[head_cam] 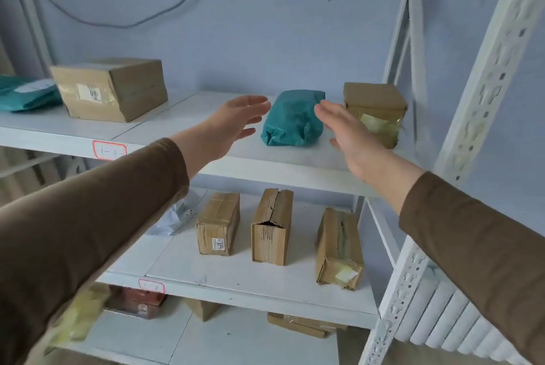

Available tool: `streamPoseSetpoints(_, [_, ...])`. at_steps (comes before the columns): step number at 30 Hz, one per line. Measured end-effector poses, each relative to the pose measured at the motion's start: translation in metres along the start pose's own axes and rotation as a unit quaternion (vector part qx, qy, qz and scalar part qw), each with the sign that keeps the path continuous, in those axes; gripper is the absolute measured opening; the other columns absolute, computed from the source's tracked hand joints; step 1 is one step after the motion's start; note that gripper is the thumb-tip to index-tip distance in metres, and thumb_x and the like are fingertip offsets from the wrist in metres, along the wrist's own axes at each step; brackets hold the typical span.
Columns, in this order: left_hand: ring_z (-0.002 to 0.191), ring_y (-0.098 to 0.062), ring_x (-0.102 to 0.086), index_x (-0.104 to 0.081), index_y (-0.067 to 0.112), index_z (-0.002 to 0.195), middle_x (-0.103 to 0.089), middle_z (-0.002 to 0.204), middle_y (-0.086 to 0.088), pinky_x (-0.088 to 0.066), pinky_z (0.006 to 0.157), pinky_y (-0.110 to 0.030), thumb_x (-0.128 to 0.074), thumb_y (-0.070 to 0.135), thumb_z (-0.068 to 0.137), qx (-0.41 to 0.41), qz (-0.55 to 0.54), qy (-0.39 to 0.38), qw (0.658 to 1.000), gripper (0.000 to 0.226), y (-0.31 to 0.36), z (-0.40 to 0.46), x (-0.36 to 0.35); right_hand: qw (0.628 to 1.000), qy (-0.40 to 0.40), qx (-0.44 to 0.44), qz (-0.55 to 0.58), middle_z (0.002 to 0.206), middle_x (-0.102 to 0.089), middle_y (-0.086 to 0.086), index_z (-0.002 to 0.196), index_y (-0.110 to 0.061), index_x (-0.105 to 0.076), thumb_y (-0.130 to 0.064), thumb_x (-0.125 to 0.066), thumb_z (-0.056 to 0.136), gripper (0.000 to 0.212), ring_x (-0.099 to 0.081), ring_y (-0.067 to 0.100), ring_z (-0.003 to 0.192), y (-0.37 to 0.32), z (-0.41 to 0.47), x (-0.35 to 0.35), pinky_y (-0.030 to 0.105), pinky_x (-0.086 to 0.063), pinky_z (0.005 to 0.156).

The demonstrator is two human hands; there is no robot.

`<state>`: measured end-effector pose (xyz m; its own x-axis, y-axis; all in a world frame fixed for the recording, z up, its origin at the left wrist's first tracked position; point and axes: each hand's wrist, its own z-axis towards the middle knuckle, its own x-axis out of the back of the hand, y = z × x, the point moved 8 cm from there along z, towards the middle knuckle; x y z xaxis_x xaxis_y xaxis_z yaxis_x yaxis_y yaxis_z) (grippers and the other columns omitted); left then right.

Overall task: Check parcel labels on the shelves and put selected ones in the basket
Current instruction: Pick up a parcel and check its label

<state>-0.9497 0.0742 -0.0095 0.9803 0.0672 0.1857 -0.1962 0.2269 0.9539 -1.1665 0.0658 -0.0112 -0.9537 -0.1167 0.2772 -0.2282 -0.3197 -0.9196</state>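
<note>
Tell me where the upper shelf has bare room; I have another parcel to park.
Widest bare patch: between the large cardboard box and the teal bag, under the left hand. Crowded on the right: teal bag, right hand and small box sit close.

head-worn view, close on shelves (265, 164)

Grey cable (118, 24) across wall; white radiator (451, 323) lower right.

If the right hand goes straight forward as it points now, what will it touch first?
Probably the teal parcel: the right hand points at its right side. Depth is unclear; it might instead meet the small brown box behind.
</note>
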Motion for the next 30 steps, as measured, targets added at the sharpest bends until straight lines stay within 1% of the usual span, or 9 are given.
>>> streamPoseSetpoints(8, [0.137,-0.022,-0.050,-0.043,0.017,0.156,-0.052,0.151,-0.002,-0.042,0.118,-0.041,-0.070,0.038,0.098,0.076,0.021,-0.041,0.996,0.067,-0.027,0.105,0.004,0.995,0.045,-0.090,-0.009,0.167,-0.029,-0.010,0.161,-0.032,-0.028,-0.067,-0.049,0.096,0.077,-0.028,0.018,0.153,0.020,0.100,-0.011,0.045,-0.023,0.124])
streamPoseSetpoints(12, [0.139,-0.026,-0.048,-0.045,0.013,0.154,-0.047,0.155,-0.004,-0.042,0.117,-0.043,-0.071,0.037,0.097,0.119,-0.007,-0.063,0.991,0.067,-0.046,0.153,0.002,0.986,0.081,-0.148,-0.012,0.157,-0.042,-0.003,0.157,-0.024,-0.034,-0.061,-0.052,0.099,0.071,-0.045,0.022,0.134,0.030,0.133,-0.012,0.036,-0.039,0.098])
streamPoseSetpoints(15, [0.124,-0.028,-0.059,-0.051,0.011,0.147,-0.049,0.149,-0.009,-0.052,0.106,-0.044,-0.070,0.031,0.099,0.151,-0.058,-0.098,0.982,0.056,-0.058,0.178,-0.006,0.978,0.100,-0.185,-0.001,0.158,-0.047,-0.002,0.154,-0.027,-0.041,-0.077,-0.069,0.071,0.100,-0.048,0.025,0.140,0.051,0.160,-0.007,0.041,-0.038,0.114])
streamPoseSetpoints(20, [0.107,-0.029,-0.064,-0.052,0.009,0.130,-0.061,0.120,-0.012,-0.056,0.086,-0.044,-0.069,0.023,0.100,0.209,-0.155,-0.152,0.953,0.037,-0.075,0.199,-0.016,0.963,0.127,-0.236,0.034,0.150,-0.057,0.000,0.141,-0.028,-0.060,-0.079,-0.089,0.018,0.136,-0.052,0.029,0.140,0.129,0.222,0.022,0.054,-0.036,0.120])
streamPoseSetpoints(22, [0.097,-0.026,-0.065,-0.053,0.008,0.136,-0.061,0.112,-0.011,-0.056,0.085,-0.043,-0.070,0.019,0.098,0.217,-0.182,-0.170,0.944,0.042,-0.079,0.203,-0.017,0.957,0.142,-0.248,0.048,0.146,-0.060,0.004,0.136,-0.022,-0.064,-0.069,-0.094,0.029,0.121,-0.056,0.030,0.135,0.118,0.209,0.011,0.052,-0.041,0.117])
streamPoseSetpoints(24, [0.093,-0.026,-0.065,-0.053,0.006,0.138,-0.061,0.111,-0.012,-0.055,0.091,-0.043,-0.069,0.013,0.099,0.220,-0.195,-0.191,0.936,0.043,-0.080,0.202,-0.015,0.954,0.173,-0.241,0.042,0.137,-0.066,0.009,0.131,-0.015,-0.065,-0.048,-0.088,0.072,0.072,-0.065,0.030,0.122,0.076,0.174,-0.018,0.046,-0.052,0.106])
streamPoseSetpoints(26, [0.098,-0.027,-0.066,-0.052,0.004,0.140,-0.062,0.118,-0.013,-0.056,0.096,-0.044,-0.068,0.008,0.098,0.218,-0.204,-0.213,0.930,0.045,-0.079,0.198,-0.010,0.957,0.190,-0.217,0.039,0.126,-0.071,0.012,0.131,-0.012,-0.064,-0.026,-0.072,0.095,0.040,-0.070,0.028,0.105,0.055,0.155,-0.034,0.039,-0.059,0.087])
streamPoseSetpoints(28, [0.112,-0.028,-0.066,-0.053,0.003,0.141,-0.062,0.132,-0.014,-0.057,0.097,-0.043,-0.069,0.006,0.096,0.215,-0.218,-0.231,0.923,0.048,-0.077,0.191,-0.002,0.962,0.190,-0.192,0.039,0.123,-0.071,0.010,0.134,-0.015,-0.062,-0.016,-0.067,0.097,0.037,-0.070,0.024,0.097,0.045,0.143,-0.042,0.034,-0.059,0.078])
streamPoseSetpoints(30, [0.124,-0.028,-0.065,-0.057,0.004,0.140,-0.062,0.141,-0.015,-0.057,0.100,-0.041,-0.073,0.008,0.094,0.208,-0.237,-0.249,0.916,0.049,-0.073,0.178,0.008,0.968,0.183,-0.168,0.046,0.123,-0.071,0.006,0.138,-0.022,-0.059,-0.013,-0.067,0.097,0.043,-0.071,0.024,0.102,0.036,0.130,-0.049,0.039,-0.060,0.086])
